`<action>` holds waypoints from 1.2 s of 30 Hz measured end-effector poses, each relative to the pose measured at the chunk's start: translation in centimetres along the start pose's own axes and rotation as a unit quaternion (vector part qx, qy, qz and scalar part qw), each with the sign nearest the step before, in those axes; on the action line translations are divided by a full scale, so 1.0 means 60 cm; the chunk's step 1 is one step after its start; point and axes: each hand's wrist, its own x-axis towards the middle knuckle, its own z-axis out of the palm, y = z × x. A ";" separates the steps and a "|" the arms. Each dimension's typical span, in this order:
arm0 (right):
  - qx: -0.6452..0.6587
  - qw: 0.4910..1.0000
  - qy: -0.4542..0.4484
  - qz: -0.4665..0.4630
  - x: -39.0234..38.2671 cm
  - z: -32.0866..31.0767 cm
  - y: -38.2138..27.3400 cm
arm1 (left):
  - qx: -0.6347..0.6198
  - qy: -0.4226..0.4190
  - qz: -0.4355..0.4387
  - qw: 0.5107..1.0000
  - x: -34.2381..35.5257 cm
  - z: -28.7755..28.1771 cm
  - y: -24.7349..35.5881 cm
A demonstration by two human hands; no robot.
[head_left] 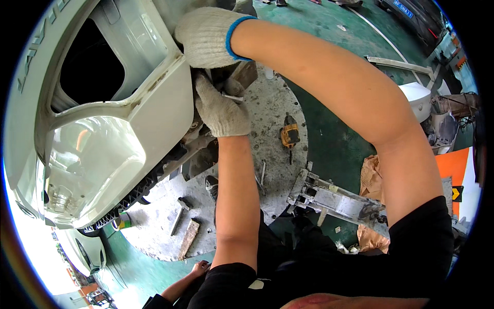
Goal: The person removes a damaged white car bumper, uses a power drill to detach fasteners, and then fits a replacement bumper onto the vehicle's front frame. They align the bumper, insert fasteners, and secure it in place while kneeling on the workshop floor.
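Both of my hands wear pale knitted gloves and work at the edge of a white car body panel (159, 108). My left hand (221, 110) is closed beside the panel's lower corner, and a short silver metal rod-like piece (234, 97) sticks out at its fingers. Whether that piece is a tool or a car part cannot be told. Above it, my right hand (208, 38), with a blue cuff, reaches over against the panel edge. Its fingers are turned away and hidden. Dark and rusty metal parts (247, 77) show behind the hands.
A yellow-black power tool (289, 135), a hammer (180, 211) and a worn metal strip (189, 239) lie on the round grey platform (280, 180). A metal beam (334, 201) is at the right. Another person's hand (200, 268) shows at lower left. A dark car (411, 23) stands far right.
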 end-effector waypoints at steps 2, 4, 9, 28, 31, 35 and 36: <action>-0.049 0.998 -0.004 -0.043 -0.003 0.000 0.000 | 0.003 -0.012 0.006 1.000 0.000 0.000 0.001; 0.002 1.000 0.027 -0.016 -0.005 -0.001 0.000 | 0.011 -0.010 0.005 1.000 0.001 -0.001 0.001; -0.003 1.000 0.007 -0.023 -0.004 0.000 -0.001 | 0.002 -0.008 0.021 1.000 0.006 0.000 -0.003; 0.016 1.000 0.001 -0.013 0.000 -0.009 -0.002 | 0.010 0.015 0.029 0.999 -0.003 0.006 0.005; -0.048 0.994 0.043 -0.087 0.000 -0.012 -0.002 | 0.033 -0.047 0.019 0.998 0.003 0.005 0.005; 0.077 0.996 -0.030 -0.012 -0.008 -0.019 -0.002 | 0.027 -0.110 0.019 0.993 0.013 -0.011 -0.003; 0.071 0.997 -0.031 0.007 -0.012 -0.021 -0.001 | 0.011 -0.055 0.010 0.998 0.021 -0.011 -0.003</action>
